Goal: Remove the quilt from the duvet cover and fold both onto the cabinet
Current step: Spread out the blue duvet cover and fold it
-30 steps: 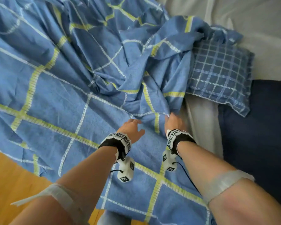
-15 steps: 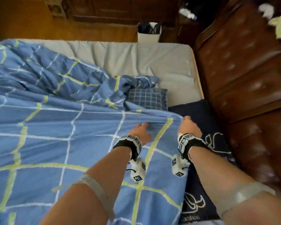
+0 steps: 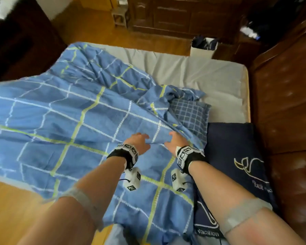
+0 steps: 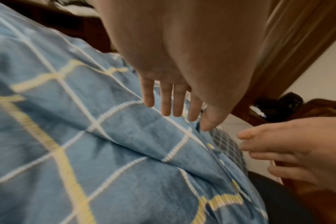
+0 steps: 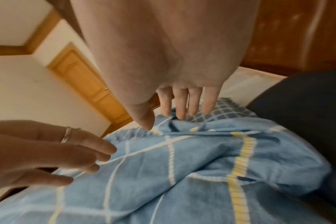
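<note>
A blue duvet cover [image 3: 74, 124] with white and yellow grid lines lies spread over the left of the bed, bunched into a ridge near its right edge. No quilt shows outside it. My left hand [image 3: 141, 138] is over that ridge with straight fingers [image 4: 166, 106], the tips just at the cloth. Beside it, my right hand [image 3: 171, 138] also has straight fingers [image 5: 180, 109] and holds nothing. Each hand shows in the other's wrist view: the right hand [image 4: 278, 151] and the left hand [image 5: 67, 154], which wears a ring. A dark wooden cabinet [image 3: 175, 15] stands beyond the bed's far end.
A small checked blue pillow [image 3: 189, 117] lies under the cover's right edge. A navy cloth with a whale outline [image 3: 237, 156] is to the right, against a brown leather headboard [image 3: 290, 103]. Bare grey mattress [image 3: 193, 73], a white bin [image 3: 203, 48] and wooden floor [image 3: 11, 209] surround the bed.
The view has pulled back from the bedding to take in the whole bed. The cover now lies flatter and more spread out. Both hands have drawn closer together over the ridge.
</note>
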`<state>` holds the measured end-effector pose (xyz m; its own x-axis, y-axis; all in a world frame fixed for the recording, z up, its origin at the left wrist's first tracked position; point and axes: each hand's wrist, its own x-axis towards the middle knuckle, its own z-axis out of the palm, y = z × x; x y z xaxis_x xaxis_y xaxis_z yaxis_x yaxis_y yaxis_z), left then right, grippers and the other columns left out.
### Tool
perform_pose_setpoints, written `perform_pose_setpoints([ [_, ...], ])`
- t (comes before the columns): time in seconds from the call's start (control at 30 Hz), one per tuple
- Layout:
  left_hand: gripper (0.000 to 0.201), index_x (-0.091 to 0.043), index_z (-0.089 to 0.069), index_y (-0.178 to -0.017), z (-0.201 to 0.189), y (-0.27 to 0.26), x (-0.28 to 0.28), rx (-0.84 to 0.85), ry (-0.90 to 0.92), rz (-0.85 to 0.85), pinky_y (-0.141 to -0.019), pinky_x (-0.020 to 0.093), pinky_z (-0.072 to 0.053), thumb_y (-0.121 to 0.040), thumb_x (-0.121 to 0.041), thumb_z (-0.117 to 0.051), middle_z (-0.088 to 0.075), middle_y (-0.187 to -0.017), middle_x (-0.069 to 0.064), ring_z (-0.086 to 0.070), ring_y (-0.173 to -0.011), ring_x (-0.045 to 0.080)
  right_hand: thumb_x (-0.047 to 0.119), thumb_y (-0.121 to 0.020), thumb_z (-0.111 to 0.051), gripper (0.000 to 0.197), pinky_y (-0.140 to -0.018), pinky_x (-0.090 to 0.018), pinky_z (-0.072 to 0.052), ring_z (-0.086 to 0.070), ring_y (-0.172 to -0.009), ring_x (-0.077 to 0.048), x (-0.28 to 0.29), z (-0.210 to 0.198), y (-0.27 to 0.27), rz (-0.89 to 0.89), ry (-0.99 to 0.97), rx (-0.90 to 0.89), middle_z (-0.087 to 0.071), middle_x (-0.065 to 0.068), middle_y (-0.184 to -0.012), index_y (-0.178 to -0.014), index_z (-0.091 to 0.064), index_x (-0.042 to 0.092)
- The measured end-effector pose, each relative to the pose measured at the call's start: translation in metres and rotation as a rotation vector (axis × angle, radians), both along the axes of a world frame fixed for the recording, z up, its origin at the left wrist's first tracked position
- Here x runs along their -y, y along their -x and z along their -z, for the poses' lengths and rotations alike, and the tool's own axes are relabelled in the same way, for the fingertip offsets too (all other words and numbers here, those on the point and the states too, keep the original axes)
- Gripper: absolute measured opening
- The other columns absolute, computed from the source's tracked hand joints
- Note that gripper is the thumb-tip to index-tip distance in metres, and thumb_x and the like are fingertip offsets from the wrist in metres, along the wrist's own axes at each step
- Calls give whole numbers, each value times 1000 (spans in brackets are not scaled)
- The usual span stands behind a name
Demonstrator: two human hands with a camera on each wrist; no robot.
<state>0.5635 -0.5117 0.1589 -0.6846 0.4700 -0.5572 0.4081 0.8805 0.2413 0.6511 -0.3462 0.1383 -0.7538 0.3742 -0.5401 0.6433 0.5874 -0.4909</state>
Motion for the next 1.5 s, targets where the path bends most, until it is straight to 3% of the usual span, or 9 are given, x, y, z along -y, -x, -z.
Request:
perform_pose_setpoints([
  [0.13, 51, -32, -48, -139, -48, -19, 98, -119, 45, -100, -105, 43, -41, -91, -42, -57, -46, -143, 3, -44, -132, 28, 43, -88, -63, 66, -108, -48, -37, -40, -135, -34, 81, -41, 16, -383, -89, 29, -46, -8, -146, -147, -38, 26],
  [0.27, 54, -30, -45, -142, -75, -39, 203, -149, 103, -241, -109, 44, -37, -91, -44, -57, -41, -149, 1, -40, -135, 26, 47, -81, -68, 70, -105, -43, -37, -41, -134, -31, 163, -73, 27, -596, -222, -26, -49, -5, -144, -143, -41, 28],
  [0.37, 55, -32, -47, -141, -94, -55, 291, -131, 106, -351, -107, 45, -40, -90, -48, -59, -42, -148, 1, -41, -135, 26, 49, -82, -67, 73, -109, -42, -36, -39, -136, -30, 231, -94, 26, -670, -223, -44, -46, -4, -147, -145, -39, 28],
  [0.53, 49, -31, -50, -137, -118, -59, 457, -159, 54, -519, -100, 39, -45, -91, -46, -59, -50, -137, 3, -52, -125, 26, 47, -85, -65, 74, -109, -40, -38, -42, -135, -30, 362, -116, 43, -746, -258, -45, -46, -5, -148, -150, -35, 26],
  [0.67, 48, -27, -49, -139, -130, -61, 600, -146, 13, -599, -100, 39, -45, -94, -43, -57, -51, -137, 5, -53, -122, 26, 43, -88, -64, 73, -108, -43, -39, -39, -136, -32, 505, -125, 63, -791, -247, -41, -42, -8, -149, -150, -33, 23],
  [0.93, 42, -22, -53, -137, -147, -50, 857, -128, -1, -734, -92, 34, -49, -96, -35, -54, -60, -131, 4, -58, -116, 23, 41, -86, -65, 68, -102, -41, -45, -47, -129, -30, 769, -144, 120, -925, -229, -90, -51, -8, -142, -146, -38, 23],
  [1.13, 43, -23, -52, -137, -126, -12, 1008, -89, -1, -899, -92, 31, -47, -97, -37, -55, -57, -135, -1, -57, -118, 19, 42, -87, -64, 69, -102, -45, -45, -51, -126, -31, 916, -129, 200, -1100, -279, -107, -54, -8, -139, -148, -36, 23],
  [1.37, 40, -25, -57, -132, -110, 95, 1157, -54, 65, -993, -94, 31, -48, -93, -36, -57, -59, -132, -2, -59, -115, 19, 44, -88, -62, 71, -83, -35, -51, -59, -113, -29, 1075, -78, 351, -1260, -238, -31, -57, -11, -131, -149, -33, 23],
  [1.5, 39, -27, -59, -130, -122, 185, 1235, -80, 123, -1031, -96, 33, -50, -92, -36, -57, -61, -130, -4, -59, -114, 17, 46, -85, -65, 74, -95, -37, -50, -55, -121, -27, 1156, -79, 458, -1313, -251, -18, -55, -6, -137, -149, -36, 20],
])
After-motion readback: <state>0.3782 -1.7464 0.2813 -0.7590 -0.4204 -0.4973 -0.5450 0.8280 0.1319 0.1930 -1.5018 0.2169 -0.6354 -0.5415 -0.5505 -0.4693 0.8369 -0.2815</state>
